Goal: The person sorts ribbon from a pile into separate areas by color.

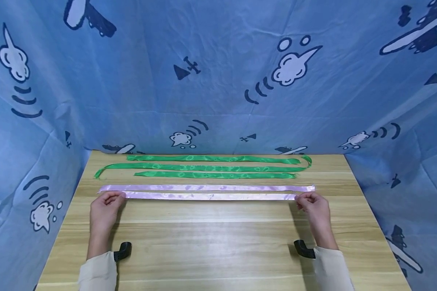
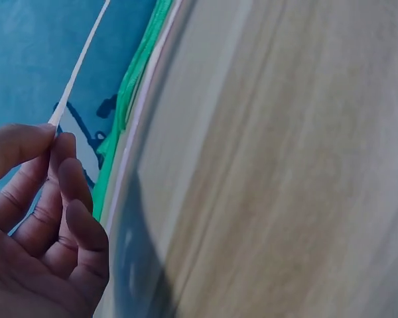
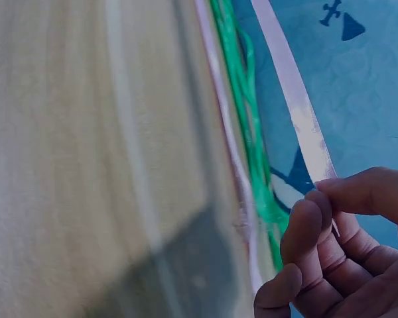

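A pale lilac satin ribbon is stretched straight between my two hands. My left hand pinches its left end between thumb and forefinger, and my right hand pinches the right end the same way. Both wrist views show this held ribbon raised off the table. Just behind it, a second lilac ribbon strip lies flat, running nearly parallel. Farther back lie green ribbon strips in rows, with curled ends at the far left and right. The pinched ends are partly hidden by my fingertips.
The light wooden table extends toward me. A blue printed cloth rises behind its back edge and along both sides. Black fittings stick out inward at both sleeve cuffs.
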Demonstrator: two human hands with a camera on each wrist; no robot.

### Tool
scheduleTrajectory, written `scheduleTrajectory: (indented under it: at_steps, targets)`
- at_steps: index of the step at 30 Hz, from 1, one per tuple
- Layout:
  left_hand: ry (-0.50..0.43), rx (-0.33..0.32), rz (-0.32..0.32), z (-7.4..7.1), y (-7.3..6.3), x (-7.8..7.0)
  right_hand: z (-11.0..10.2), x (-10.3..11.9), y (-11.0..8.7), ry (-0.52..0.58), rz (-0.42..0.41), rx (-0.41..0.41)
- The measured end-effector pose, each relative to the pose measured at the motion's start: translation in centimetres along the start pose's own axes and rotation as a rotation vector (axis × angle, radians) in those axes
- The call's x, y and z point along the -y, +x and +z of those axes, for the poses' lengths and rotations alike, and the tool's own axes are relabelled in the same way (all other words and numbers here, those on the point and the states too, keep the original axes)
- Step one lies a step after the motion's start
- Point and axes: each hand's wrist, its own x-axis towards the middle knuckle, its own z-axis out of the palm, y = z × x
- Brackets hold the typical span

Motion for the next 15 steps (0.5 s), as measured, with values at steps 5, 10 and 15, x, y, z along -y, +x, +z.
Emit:
scheduleTrajectory:
  at_steps: [5, 10, 15]
  targets:
    - [0.045, 0.001, 0.035, 0.6, 0.3, 0.3, 0.7, -1.0, 0.7, -0.033, 0.019, 0.007]
    - [0.085, -0.004, 0.034, 0.8, 0.5, 0.4, 1.2, -1.3, 1.2, -0.075, 0.03, 0.002]
    - [0.111, -0.009, 0.054, 1.1, 0.8, 0.1, 1.6, -1.2, 1.7, -0.117, 0.0, -0.014]
